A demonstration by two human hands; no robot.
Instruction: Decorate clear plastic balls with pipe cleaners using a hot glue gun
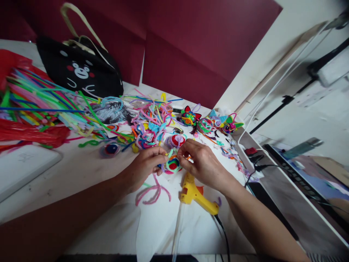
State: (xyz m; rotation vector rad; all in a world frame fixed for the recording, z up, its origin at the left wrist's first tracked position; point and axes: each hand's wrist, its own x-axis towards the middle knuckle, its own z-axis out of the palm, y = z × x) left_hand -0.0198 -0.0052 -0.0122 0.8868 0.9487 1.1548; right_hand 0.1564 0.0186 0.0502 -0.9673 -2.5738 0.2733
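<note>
Between my two hands lies a small round pipe-cleaner ball, wound in rings of red, blue, green and orange. My left hand is closed at its left side, thumb and forefinger pinching a pale green pipe cleaner at the ball's upper edge. On the other side, my right hand has its fingers curled together against the ball; what they grip is hidden. Just below the right hand, a yellow hot glue gun rests on the table with its glue stick sticking out. Pink pipe cleaners lie in front of the left hand.
Piles of pipe cleaners and offcuts cover the left and back. Finished-looking balls stand at the back right. A black bag, a white box, a dark phone-like slab and a power strip surround the work area.
</note>
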